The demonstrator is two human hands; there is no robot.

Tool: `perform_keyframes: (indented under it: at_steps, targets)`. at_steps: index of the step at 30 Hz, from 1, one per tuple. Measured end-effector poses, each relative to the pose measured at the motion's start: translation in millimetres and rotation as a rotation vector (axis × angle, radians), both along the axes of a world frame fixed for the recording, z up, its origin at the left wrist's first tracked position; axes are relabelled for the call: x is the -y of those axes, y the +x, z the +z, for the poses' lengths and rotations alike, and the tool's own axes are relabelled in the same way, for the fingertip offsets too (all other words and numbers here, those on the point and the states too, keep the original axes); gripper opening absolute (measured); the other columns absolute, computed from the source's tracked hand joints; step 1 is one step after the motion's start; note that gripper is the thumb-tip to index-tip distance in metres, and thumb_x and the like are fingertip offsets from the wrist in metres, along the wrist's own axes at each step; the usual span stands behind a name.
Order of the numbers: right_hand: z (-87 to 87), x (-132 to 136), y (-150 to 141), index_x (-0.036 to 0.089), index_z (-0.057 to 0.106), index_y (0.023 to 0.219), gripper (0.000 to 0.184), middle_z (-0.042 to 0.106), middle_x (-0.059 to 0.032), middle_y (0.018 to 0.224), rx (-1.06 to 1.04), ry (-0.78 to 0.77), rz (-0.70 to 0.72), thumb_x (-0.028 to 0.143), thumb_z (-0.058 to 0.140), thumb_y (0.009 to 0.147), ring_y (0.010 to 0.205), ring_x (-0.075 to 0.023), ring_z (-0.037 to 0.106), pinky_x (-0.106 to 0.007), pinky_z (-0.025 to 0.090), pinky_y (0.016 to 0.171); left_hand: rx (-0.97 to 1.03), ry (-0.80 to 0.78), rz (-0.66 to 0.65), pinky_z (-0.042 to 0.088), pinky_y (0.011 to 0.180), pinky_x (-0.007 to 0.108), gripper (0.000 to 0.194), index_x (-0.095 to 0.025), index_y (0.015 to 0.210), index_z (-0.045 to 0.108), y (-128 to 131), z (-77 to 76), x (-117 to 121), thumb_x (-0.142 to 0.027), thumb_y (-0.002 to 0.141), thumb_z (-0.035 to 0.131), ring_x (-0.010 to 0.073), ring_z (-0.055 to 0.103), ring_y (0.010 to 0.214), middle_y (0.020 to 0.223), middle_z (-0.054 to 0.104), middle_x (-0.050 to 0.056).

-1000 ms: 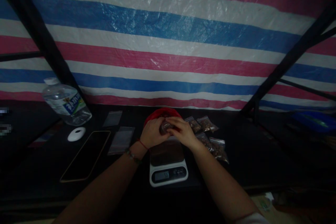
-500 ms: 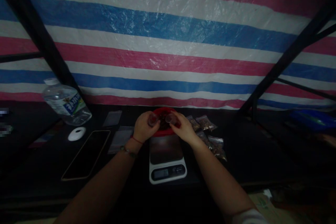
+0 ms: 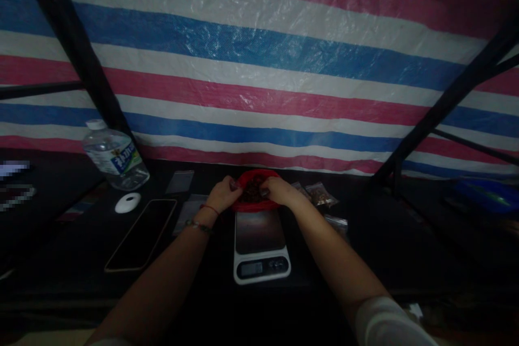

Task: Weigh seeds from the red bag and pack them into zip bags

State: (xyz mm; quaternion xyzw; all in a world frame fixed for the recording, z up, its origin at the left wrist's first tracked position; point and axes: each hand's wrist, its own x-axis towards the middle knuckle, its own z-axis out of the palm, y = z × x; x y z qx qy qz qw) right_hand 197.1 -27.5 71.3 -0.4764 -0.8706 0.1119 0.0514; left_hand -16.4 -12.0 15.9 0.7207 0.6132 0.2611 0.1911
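Note:
A red bowl (image 3: 255, 206) full of small dark brown pieces (image 3: 253, 189) stands behind a white kitchen scale (image 3: 263, 267). At the bowl's left rim, my left hand (image 3: 222, 194) is closed around a small clear cup (image 3: 232, 185), mostly covered by the fingers. My right hand (image 3: 279, 191) reaches over the right rim, its fingers closed on another small clear cup (image 3: 265, 191) down at the brown pieces. Nothing rests on the scale's dark plate (image 3: 260, 232). My right forearm hides part of the filled zip bags (image 3: 321, 194) beside the bowl.
On the left lie flat clear zip bags (image 3: 179, 181), a phone (image 3: 141, 235) and a white oval object (image 3: 127, 203). A large clear bottle (image 3: 117, 159) stands behind them. Black frame posts (image 3: 87, 65) rise on both sides before a striped tarp (image 3: 259, 86). Something blue (image 3: 486, 194) lies far right.
My hands have moved apart. The right one has lowered its cup into the bowl, while the left has shifted to the left rim. The whole view has swung slightly left.

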Motion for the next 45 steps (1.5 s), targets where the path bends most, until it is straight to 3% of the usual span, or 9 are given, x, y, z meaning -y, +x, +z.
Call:
perform_keyframes:
  at_steps: [3,8,19,27,38,42,45]
  targets:
    - [1.9,-5.2,-1.1,0.017,0.074,0.088,0.028,0.073,-0.0094,0.089,0.076,-0.026,0.029,0.004,0.057,0.070,0.085,-0.0207,0.066,-0.025,0.045,0.076,0.024,-0.027,-0.007,0.041,0.062,0.028,0.025,-0.020,0.086,0.053,1.2,2.4,1.6,-0.042,0.076,0.054,0.0208,0.063,0.073,0.080,0.066,0.007]
    - [-7.2,-16.0,-8.3,0.021,0.075,0.090,0.026,0.074,-0.0050,0.089,0.020,-0.120,0.102,0.010,0.061,0.070,0.081,-0.0185,0.066,-0.023,0.044,0.072,0.030,-0.051,-0.016,0.041,0.062,0.027,0.023,-0.018,0.087,0.055,3.8,1.6,1.8,-0.037,0.073,0.057,0.0204,0.063,0.073,0.080,0.065,0.007]
    - [-30.7,-23.7,-28.0,0.013,0.068,0.107,0.040,0.071,-0.0092,0.104,-0.208,-0.092,0.057,0.013,0.066,0.067,0.092,-0.0201,0.066,-0.025,0.047,0.080,0.192,-0.048,0.081,0.043,0.068,0.027,0.023,-0.018,0.089,0.055,6.3,-3.1,-2.0,-0.038,0.077,0.053,0.0187,0.062,0.078,0.083,0.065,0.005]
    - [-36.3,-27.3,-32.2,0.011,0.070,0.091,0.025,0.072,-0.0088,0.092,-0.244,-0.118,0.006,0.010,0.064,0.066,0.082,-0.0193,0.065,-0.025,0.047,0.073,0.293,-0.016,0.128,0.046,0.072,0.029,0.029,-0.018,0.092,0.057,4.3,-12.6,-7.9,-0.043,0.078,0.052,0.0203,0.063,0.082,0.087,0.067,0.007]
    - [-50.4,-29.7,-22.6,0.014,0.066,0.100,0.037,0.072,-0.0058,0.098,-0.553,-0.212,-0.058,0.006,0.068,0.065,0.087,-0.0153,0.067,-0.023,0.049,0.077,0.339,0.010,0.177,0.046,0.075,0.030,0.030,-0.017,0.093,0.057,0.9,-19.5,-14.9,-0.044,0.079,0.051,0.0209,0.064,0.086,0.091,0.068,0.008]
    - [-44.3,-30.1,-12.1,0.015,0.064,0.103,0.036,0.071,-0.0059,0.099,-0.536,-0.122,-0.179,0.016,0.071,0.068,0.086,-0.0149,0.066,-0.023,0.049,0.076,0.324,0.009,0.227,0.046,0.073,0.030,0.029,-0.018,0.091,0.057,-0.1,-19.1,-16.6,-0.045,0.080,0.050,0.0220,0.064,0.085,0.091,0.068,0.010]
    - [-31.2,-27.3,-5.4,0.016,0.068,0.097,0.028,0.072,-0.0048,0.093,-0.326,-0.043,-0.190,0.019,0.068,0.069,0.084,-0.0166,0.066,-0.024,0.048,0.074,0.309,-0.032,0.201,0.046,0.073,0.031,0.030,-0.018,0.091,0.057,0.0,-17.9,-15.7,-0.045,0.080,0.050,0.0227,0.064,0.086,0.092,0.068,0.010]
